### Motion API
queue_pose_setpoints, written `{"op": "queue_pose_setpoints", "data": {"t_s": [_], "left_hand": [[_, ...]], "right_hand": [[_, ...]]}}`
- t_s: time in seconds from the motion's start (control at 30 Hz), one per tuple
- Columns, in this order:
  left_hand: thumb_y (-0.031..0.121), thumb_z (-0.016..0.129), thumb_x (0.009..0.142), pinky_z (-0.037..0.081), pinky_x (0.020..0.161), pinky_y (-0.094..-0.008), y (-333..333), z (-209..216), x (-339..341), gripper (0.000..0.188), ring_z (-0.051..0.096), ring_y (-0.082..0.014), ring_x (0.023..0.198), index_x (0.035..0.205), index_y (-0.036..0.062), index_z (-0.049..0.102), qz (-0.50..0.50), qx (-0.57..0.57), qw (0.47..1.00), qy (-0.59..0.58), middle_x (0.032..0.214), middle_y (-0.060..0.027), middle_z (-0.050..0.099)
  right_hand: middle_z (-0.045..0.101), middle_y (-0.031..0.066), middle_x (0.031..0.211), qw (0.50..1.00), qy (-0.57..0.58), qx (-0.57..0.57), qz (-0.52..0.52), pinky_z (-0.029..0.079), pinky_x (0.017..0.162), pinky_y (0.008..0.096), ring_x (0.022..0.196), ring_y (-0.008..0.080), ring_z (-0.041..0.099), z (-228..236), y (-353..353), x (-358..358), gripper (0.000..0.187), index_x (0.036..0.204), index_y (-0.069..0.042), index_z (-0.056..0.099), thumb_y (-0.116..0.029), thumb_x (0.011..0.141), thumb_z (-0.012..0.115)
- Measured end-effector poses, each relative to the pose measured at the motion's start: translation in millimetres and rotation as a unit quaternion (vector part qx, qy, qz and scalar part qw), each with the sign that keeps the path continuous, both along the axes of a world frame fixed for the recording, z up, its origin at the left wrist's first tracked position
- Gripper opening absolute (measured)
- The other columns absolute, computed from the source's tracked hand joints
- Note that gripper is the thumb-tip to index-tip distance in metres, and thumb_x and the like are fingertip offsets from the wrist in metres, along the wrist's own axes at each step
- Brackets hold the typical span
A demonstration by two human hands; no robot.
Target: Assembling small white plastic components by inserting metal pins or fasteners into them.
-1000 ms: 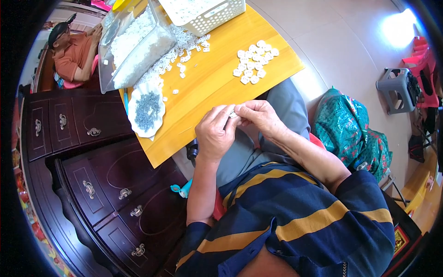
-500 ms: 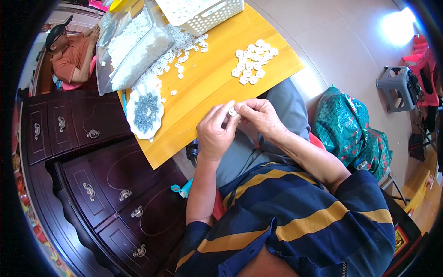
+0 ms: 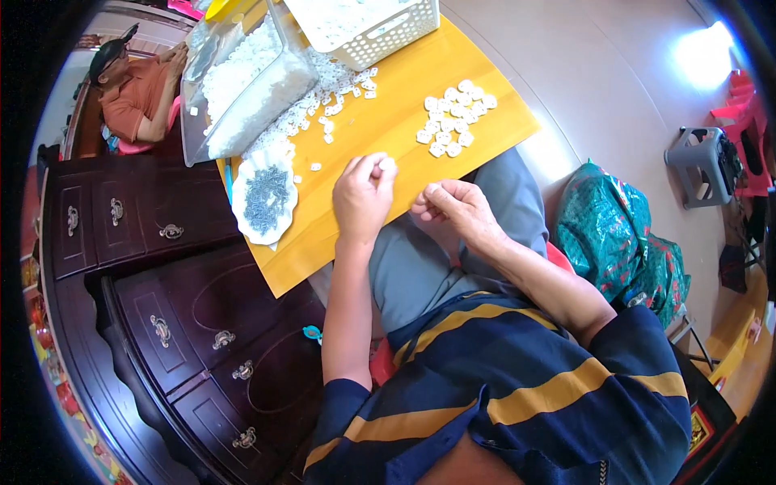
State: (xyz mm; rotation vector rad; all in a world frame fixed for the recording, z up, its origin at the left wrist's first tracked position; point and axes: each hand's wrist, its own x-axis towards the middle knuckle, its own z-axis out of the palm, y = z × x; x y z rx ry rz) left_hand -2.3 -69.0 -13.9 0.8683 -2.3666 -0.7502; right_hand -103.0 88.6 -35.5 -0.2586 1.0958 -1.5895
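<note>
Between the thumb and fingers of my left hand [image 3: 364, 198], over the table's near edge, is a small white plastic piece [image 3: 387, 164]. My right hand [image 3: 462, 212] is apart from it, above my lap, fingers curled and pinched; whatever they hold is too small to make out. To the left, a white scalloped dish [image 3: 247, 231] holds many small grey metal pins or screws [image 3: 265, 198]. A group of white pieces [image 3: 457, 113] lies on the right part of the table. Loose white pieces [image 3: 333, 109] spill across its far left.
The yellow wooden table [image 3: 396, 113] carries a clear tub [image 3: 192, 133] and a white perforated basket [image 3: 392, 40], both full of white pieces. Dark drawers [image 3: 170, 283] stand at left, green bags [image 3: 602, 226] and a grey stool [image 3: 699, 166] at right. Another person [image 3: 137, 93] sits far left.
My hands have come apart. The left has moved up and left over the table with the white piece; the right has drawn slightly right and down. The view has shifted a little.
</note>
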Motion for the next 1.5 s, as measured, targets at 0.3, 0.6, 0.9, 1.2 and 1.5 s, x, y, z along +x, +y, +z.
{"op": "queue_pose_setpoints", "data": {"t_s": [0.3, 0.6, 0.9, 1.2, 1.5], "left_hand": [[0.010, 0.075, 0.084, 0.054, 0.067, -0.0380, -59.8, -11.5, -16.7, 0.015, 0.068, -0.0258, 0.072, 0.098, 0.0035, 0.073, 0.069, -0.081, 0.993, 0.044, 0.081, -0.0112, 0.068], [0.016, 0.069, 0.089, 0.054, 0.070, -0.0433, -84.2, -12.1, -29.4, 0.009, 0.067, -0.0337, 0.078, 0.092, 0.0083, 0.072, 0.056, -0.149, 0.987, -0.021, 0.086, -0.0110, 0.068], [0.009, 0.060, 0.094, 0.052, 0.069, -0.0443, -43.5, -7.4, 9.8, 0.005, 0.065, -0.0361, 0.078, 0.092, 0.0041, 0.059, 0.011, -0.074, 0.997, 0.030, 0.084, -0.0153, 0.065], [0.003, 0.062, 0.095, 0.043, 0.052, -0.0255, -5.1, -20.7, 53.3, 0.008, 0.053, -0.0049, 0.057, 0.088, 0.0013, 0.058, 0.094, 0.158, 0.961, 0.208, 0.069, 0.0001, 0.057], [0.001, 0.063, 0.090, 0.042, 0.052, -0.0287, -2.5, -16.0, 47.3, 0.005, 0.050, -0.0099, 0.054, 0.087, 0.0022, 0.059, 0.087, 0.106, 0.966, 0.219, 0.065, -0.0021, 0.055]], "right_hand": [[0.073, 0.0009, 0.093, 0.999, 0.029, -0.015, 0.019, 0.050, 0.073, 0.0205, 0.080, 0.0060, 0.064, -5.7, 5.3, -3.4, 0.032, 0.103, -0.004, 0.072, -0.029, 0.107, 0.055], [0.073, 0.0011, 0.092, 0.998, 0.059, -0.017, 0.030, 0.051, 0.073, 0.0212, 0.080, 0.0062, 0.064, -3.7, 3.5, -5.2, 0.030, 0.102, -0.003, 0.072, -0.027, 0.107, 0.055], [0.074, 0.0035, 0.093, 0.983, 0.175, -0.053, 0.023, 0.053, 0.076, 0.0238, 0.081, 0.0094, 0.065, -4.2, 3.4, -10.1, 0.029, 0.103, -0.001, 0.071, -0.024, 0.107, 0.056], [0.071, 0.0142, 0.087, 0.786, 0.612, -0.086, -0.017, 0.055, 0.068, 0.0383, 0.075, 0.0289, 0.069, 42.6, -89.1, -9.6, 0.013, 0.095, -0.005, 0.073, -0.016, 0.092, 0.068], [0.068, 0.0106, 0.094, 0.621, 0.782, -0.041, 0.009, 0.056, 0.076, 0.0444, 0.090, 0.0314, 0.069, 1.5, -183.3, -11.7, 0.017, 0.104, -0.016, 0.074, -0.019, 0.091, 0.064]]}}
